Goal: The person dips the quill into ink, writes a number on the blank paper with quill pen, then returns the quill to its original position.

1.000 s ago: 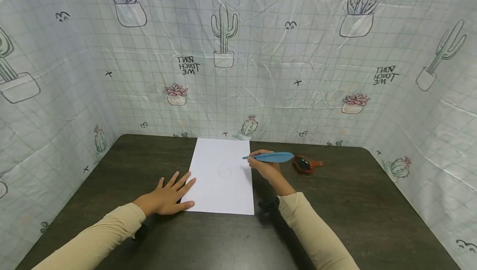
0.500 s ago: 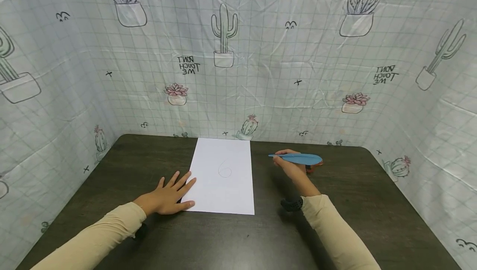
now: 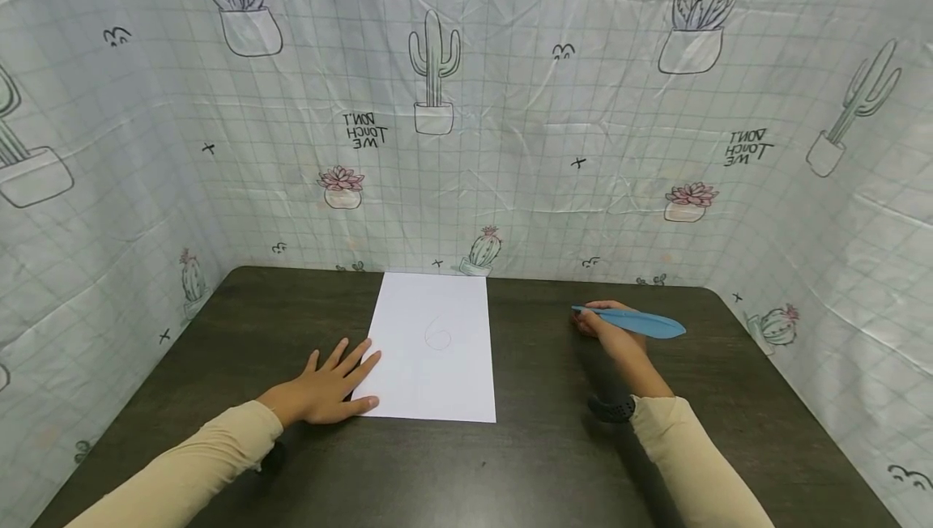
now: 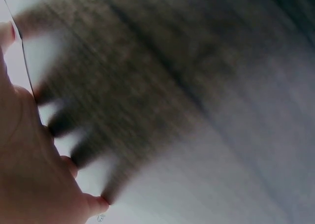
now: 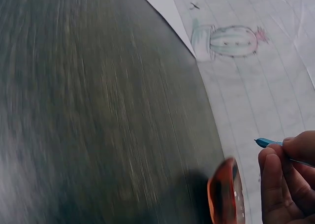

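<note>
A white sheet of paper [image 3: 437,386] lies on the dark table, bearing a thin drawn mark like a 6 [image 3: 438,339]. My left hand [image 3: 328,389] rests with fingers spread on the sheet's left edge, its fingertips on the paper. To the right of the sheet, my right hand [image 3: 615,338] pinches a blue feather pen [image 3: 649,324] above the table. The pen's small dark tip points left in the head view. In the right wrist view, an orange-rimmed object with a dark middle [image 5: 224,194] sits near the hand. The hand mostly hides it from the head view.
The dark wooden table [image 3: 408,479] runs back to a white grid-patterned cloth [image 3: 525,123] printed with cacti, which also hangs at both sides. A black band [image 3: 611,408] is on the right wrist.
My right hand has moved rightward with the feather pen, off the paper and over to the orange-rimmed object. The left hand has stayed on the sheet.
</note>
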`<state>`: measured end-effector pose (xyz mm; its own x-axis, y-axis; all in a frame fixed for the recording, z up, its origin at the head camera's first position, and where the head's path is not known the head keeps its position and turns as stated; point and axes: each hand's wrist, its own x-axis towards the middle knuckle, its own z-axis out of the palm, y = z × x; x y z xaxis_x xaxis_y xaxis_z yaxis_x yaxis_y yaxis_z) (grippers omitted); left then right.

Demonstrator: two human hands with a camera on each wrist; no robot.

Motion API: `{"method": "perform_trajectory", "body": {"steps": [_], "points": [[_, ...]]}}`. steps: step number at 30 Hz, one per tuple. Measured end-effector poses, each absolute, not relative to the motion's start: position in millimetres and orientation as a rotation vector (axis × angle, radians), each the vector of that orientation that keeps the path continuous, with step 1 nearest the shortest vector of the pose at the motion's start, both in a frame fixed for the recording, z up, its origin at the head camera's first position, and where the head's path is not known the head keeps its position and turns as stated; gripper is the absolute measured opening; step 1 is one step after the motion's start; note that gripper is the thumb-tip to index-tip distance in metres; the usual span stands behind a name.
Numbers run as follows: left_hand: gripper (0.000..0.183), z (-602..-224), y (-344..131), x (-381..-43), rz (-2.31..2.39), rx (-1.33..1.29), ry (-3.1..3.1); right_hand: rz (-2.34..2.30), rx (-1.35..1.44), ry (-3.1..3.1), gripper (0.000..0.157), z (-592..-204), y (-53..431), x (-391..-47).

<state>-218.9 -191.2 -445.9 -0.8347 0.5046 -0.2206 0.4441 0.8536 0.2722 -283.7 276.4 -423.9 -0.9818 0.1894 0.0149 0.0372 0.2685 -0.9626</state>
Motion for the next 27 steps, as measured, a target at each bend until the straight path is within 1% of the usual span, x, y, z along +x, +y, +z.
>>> {"method": "perform_trajectory", "body": {"steps": [3,10,16,21,27], "points": [[0.078,-446.6,-191.0,-218.8,0.299,0.718,2.748,1.833,-0.216,-2.356,0.041,-423.4,286.6,-281.4],[0.078,-446.4,-190.6,-219.2,0.291,0.714,2.752,1.820,-0.173,-2.322,0.034,-421.7,310.1,-276.2],[0.078,-446.2,-191.2,-218.8,0.295,0.723,2.747,1.707,-0.208,-2.372,0.036,-424.8,328.7,-272.4],[0.077,-445.0,-191.5,-218.1,0.313,0.725,2.735,1.658,-0.194,-2.371,0.030,-427.8,339.2,-270.9],[0.078,-445.3,-191.4,-217.9,0.308,0.727,2.748,1.709,-0.137,-2.322,0.030,-430.2,345.0,-268.1]]}}
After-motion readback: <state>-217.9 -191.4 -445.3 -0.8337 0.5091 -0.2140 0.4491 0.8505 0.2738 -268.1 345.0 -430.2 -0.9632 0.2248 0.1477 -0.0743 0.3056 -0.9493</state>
